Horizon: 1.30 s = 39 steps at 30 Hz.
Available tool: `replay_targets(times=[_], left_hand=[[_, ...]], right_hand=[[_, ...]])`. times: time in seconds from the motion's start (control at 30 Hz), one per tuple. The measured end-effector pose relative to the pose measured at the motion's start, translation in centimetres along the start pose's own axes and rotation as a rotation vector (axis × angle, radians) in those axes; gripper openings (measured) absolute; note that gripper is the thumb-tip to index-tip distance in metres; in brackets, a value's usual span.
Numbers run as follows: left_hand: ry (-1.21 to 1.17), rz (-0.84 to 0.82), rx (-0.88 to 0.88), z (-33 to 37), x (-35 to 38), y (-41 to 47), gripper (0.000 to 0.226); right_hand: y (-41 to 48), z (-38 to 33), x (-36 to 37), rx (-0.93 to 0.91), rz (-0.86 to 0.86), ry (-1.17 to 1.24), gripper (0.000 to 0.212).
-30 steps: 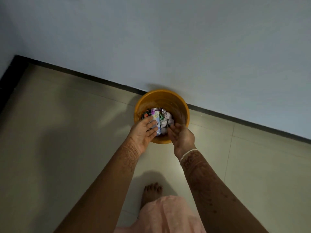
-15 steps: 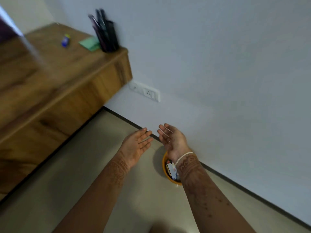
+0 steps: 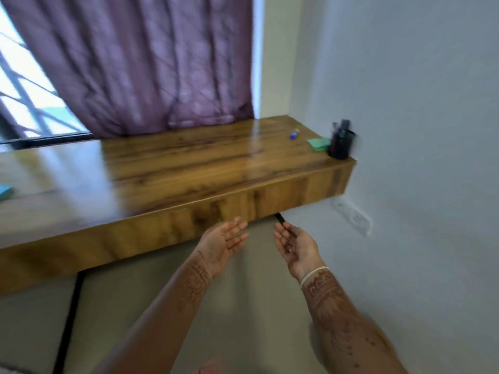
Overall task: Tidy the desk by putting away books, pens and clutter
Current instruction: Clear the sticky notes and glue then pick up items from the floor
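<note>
Fingers (image 3: 236, 229) of the left hand (image 3: 224, 244) and right hand (image 3: 295, 248) are straight and loosely spread, palms turned toward each other, holding and touching nothing, low in front of the desk's front face. The desk (image 3: 189, 163) is a thick, glossy wood-grain slab under a pleated purple curtain (image 3: 148, 63). Well apart from the hands, at its far right corner, stands a black cylindrical pen holder (image 3: 340, 147), with a flat green note pad (image 3: 319, 143) just beside it and a small blue object (image 3: 294, 134) nearby, too blurred to identify.
</note>
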<state>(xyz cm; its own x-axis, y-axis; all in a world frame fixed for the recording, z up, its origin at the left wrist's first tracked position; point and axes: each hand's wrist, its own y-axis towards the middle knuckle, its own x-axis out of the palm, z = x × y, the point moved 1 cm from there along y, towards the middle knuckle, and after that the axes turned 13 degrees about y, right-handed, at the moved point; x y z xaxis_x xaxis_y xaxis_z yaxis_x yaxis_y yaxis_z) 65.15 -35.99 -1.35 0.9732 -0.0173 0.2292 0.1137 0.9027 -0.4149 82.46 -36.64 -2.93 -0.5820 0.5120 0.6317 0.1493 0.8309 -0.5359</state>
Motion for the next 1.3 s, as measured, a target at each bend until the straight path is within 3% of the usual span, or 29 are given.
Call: replay_targets(times=[0.3, 0.57, 0.67, 0.77, 0.9, 1.0, 1.1, 1.3], left_hand=[[-0.154, 0.375, 0.093, 0.4, -16.7, -6.2, 0.027], [0.005, 0.622, 0.084, 1.1, -29.7, -6.2, 0.019], [0.317, 0.755, 0.136, 1.6, -34.4, -4.0, 0.018], [1.04, 0.909, 0.225, 2.0, -38.4, -1.0, 0.034], [1.508, 0.846, 0.315, 2.3, -40.8, 1.5, 0.046], [1.704, 0.832, 0.428, 2.0, -43.0, 3.6, 0.04], [1.734, 0.817, 0.526, 1.9, -44.6, 4.5, 0.043], [1.675, 0.863, 0.645, 1.8, -45.7, 4.8, 0.041]], right_hand=[[-1.0, 12.7, 11.3, 0.224, -0.197, -0.194, 0.02], [1.1, 25.3, 18.3, 0.376, -0.139, -0.23, 0.027], [2.7, 29.9, 19.9, 0.423, -0.043, -0.198, 0.027], [4.7, 33.7, 21.0, 0.452, 0.036, -0.184, 0.024], [7.0, 37.1, 21.9, 0.417, 0.147, -0.17, 0.022], [8.9, 40.0, 22.5, 0.393, 0.215, -0.119, 0.019], [10.3, 42.5, 23.1, 0.367, 0.247, -0.074, 0.014], [11.2, 45.8, 25.1, 0.316, 0.237, 0.033, 0.04]])
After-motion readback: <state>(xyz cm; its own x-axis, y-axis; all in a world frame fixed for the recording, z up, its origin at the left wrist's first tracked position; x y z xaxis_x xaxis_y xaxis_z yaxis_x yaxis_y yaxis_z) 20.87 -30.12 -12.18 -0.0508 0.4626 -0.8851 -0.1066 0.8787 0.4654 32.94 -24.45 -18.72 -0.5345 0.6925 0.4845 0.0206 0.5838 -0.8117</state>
